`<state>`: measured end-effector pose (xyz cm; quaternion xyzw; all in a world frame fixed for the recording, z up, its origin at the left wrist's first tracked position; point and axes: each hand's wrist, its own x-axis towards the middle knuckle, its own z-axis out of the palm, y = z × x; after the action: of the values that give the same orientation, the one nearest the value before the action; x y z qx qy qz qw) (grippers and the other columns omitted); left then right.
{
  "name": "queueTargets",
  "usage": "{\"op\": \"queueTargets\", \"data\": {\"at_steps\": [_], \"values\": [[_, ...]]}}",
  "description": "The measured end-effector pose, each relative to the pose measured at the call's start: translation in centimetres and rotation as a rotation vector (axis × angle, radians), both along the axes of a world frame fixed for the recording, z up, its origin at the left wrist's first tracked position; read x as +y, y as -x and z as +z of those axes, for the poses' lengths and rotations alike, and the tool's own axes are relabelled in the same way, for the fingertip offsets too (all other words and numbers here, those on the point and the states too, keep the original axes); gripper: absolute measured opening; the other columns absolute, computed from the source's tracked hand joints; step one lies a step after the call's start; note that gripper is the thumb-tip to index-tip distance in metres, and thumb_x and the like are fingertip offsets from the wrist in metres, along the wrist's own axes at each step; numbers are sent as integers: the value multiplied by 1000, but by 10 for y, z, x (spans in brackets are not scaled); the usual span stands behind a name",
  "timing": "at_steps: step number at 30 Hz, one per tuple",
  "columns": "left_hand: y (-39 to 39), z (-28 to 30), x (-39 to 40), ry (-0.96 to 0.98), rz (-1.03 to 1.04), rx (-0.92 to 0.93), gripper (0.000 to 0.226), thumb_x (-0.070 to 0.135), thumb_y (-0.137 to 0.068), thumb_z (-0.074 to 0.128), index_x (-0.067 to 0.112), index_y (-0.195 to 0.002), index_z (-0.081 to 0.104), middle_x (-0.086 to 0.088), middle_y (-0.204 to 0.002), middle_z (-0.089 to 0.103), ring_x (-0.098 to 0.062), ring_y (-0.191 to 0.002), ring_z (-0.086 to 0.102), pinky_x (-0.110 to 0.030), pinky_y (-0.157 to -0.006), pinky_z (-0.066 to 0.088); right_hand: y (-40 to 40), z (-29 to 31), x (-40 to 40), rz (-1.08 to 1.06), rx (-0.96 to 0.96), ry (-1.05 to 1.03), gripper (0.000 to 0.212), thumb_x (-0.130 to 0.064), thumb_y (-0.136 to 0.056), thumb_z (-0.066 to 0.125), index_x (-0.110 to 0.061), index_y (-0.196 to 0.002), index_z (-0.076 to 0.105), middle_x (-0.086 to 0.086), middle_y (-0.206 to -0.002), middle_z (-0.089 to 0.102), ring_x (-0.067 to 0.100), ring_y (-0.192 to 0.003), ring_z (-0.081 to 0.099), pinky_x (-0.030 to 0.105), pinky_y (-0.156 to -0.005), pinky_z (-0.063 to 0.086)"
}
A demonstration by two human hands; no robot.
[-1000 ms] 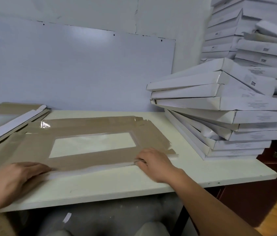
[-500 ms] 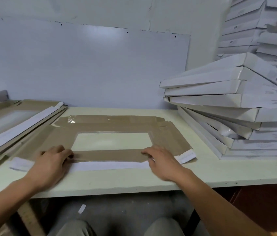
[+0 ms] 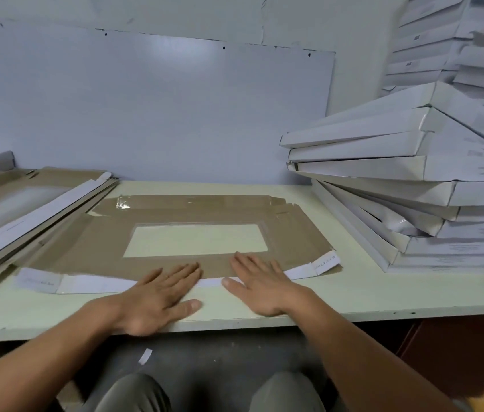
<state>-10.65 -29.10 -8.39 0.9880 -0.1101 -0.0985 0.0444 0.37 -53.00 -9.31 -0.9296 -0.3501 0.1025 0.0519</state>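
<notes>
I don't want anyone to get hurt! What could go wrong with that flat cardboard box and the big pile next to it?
The stack of white boxes leans unevenly right beside the flat cardboard box; a bump might send it sliding down. The left hand and right hand press flat on the near flap, so its thin edge could perhaps nick a finger, or the fold could crease crooked.

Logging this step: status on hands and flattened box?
Left hand, right hand open, flat on near edge of flattened box. Box lies on table. Box stack right, clear.
</notes>
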Motion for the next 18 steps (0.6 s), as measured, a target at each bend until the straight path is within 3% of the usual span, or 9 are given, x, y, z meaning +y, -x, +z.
{"op": "queueTargets", "data": {"at_steps": [7, 11, 13, 16, 18], "values": [[30, 7, 94, 25, 63, 45, 62, 69, -92, 11, 52, -147, -13, 35, -152, -21, 15, -137, -26, -30, -121, -11, -33, 3, -86, -202, 18, 54, 81, -75, -94, 8, -30, -159, -10, -16, -164, -18, 8, -151, -18, 44, -122, -10], [41, 12, 119, 184, 82, -162, 81, 84, -80, 29, 38, -147, 34, 24, -155, 21, 7, -145, 15, -26, -121, 17, -33, 1, -91, -199, -16, 37, 90, -81, -89, 13, -29, -158, -13, -13, -165, -19, 10, -151, -19, 46, -122, -12], [42, 14, 118, 146, 38, -326, 74, 79, -85, 32, 32, -135, 58, 14, -140, 49, -2, -130, 44, -19, -108, 34, -30, 0, -89, -171, -77, -43, 85, -79, -91, 21, -37, -158, -10, -12, -165, -19, 12, -151, -21, 51, -120, -15], [38, 15, 113, 41, -82, -527, 59, 60, -98, 29, 24, -116, 72, 9, -102, 58, -10, -90, 57, -27, -76, 50, -24, 3, -87, -65, -237, -235, 68, -71, -92, 42, -50, -153, 22, -14, -166, -1, 13, -152, -14, 54, -120, -13], [36, 14, 113, 3, -109, -562, 50, 50, -100, 33, 22, -110, 73, 10, -96, 54, -10, -83, 54, -25, -70, 49, -23, 7, -85, 2, -339, -283, 55, -67, -91, 51, -48, -142, 47, -11, -158, 24, 15, -148, 7, 47, -120, -1]]}}
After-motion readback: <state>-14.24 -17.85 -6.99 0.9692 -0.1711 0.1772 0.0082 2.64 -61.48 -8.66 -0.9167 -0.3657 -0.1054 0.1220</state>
